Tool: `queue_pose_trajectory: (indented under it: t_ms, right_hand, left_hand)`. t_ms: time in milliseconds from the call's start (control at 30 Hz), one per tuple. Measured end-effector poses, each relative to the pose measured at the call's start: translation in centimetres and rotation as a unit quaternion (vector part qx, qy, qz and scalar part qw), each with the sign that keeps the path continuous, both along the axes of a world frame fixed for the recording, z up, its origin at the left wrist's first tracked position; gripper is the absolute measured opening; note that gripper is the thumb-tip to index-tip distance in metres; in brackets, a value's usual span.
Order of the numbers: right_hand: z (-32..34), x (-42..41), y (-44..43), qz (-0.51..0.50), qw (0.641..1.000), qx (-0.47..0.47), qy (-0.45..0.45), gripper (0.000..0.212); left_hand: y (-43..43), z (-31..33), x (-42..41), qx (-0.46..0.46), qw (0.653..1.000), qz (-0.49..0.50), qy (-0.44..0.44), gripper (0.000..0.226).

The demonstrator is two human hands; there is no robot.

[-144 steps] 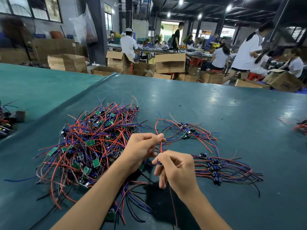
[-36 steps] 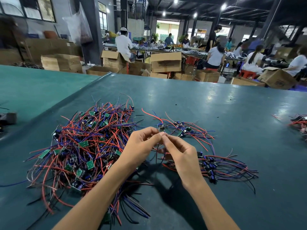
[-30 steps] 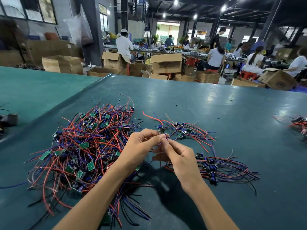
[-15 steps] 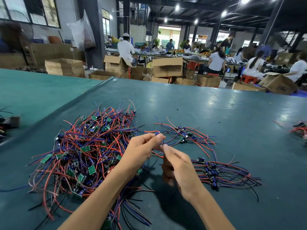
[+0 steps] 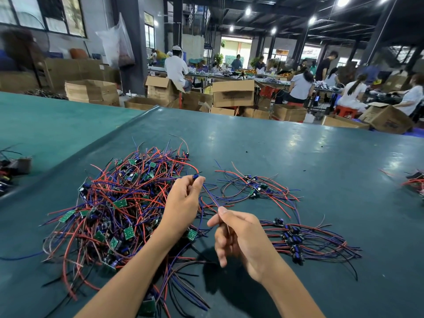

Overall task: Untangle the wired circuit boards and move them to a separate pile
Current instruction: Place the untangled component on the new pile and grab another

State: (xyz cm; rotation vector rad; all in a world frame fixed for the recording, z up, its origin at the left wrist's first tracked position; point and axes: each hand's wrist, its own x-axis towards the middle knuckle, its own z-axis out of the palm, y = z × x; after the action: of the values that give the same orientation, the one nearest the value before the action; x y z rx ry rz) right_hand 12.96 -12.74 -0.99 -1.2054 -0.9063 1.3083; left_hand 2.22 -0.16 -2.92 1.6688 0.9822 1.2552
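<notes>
Left hand (image 5: 182,203) pinches a small wired circuit board (image 5: 195,177) at its fingertips, held up over the right side of the big tangled heap (image 5: 110,216). Right hand (image 5: 243,237) nips that board's blue lead (image 5: 211,196) between thumb and forefinger, other fingers loosely curled. The lead runs taut between the two hands.

Here's the danger: a red lead (image 5: 183,162) seems to arc from the board back into the heap. If it's caught in there, a hard pull could drag a clump along, or strain the wire where it joins the board. Too light a pinch and the lead may slip free.

On the green table (image 5: 298,157), a loose cluster (image 5: 254,189) of boards lies just beyond the hands, and a tidier pile (image 5: 296,239) sits right of the right hand, likely the destination. The left forearm lies across the heap's near side, so wires under it could snag. Another bundle (image 5: 415,180) sits far right; cardboard boxes (image 5: 232,95) and workers fill the hall behind.
</notes>
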Motion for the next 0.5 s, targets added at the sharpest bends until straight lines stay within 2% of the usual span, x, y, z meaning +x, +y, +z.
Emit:
queue_pose_trajectory:
  t_ms: [200, 500]
  right_hand:
    - [-0.2, 0.2, -0.1, -0.001, 0.990, -0.122, -0.075, 0.036]
    - [-0.2, 1.1, -0.3, -0.025, 0.990, -0.118, -0.070, 0.033]
  left_hand:
    - [0.5, -0.3, 0.0, -0.011, 1.000, -0.005, -0.019, 0.040]
    - [1.1, -1.1, 0.3, -0.072, 0.992, -0.031, -0.100, 0.024]
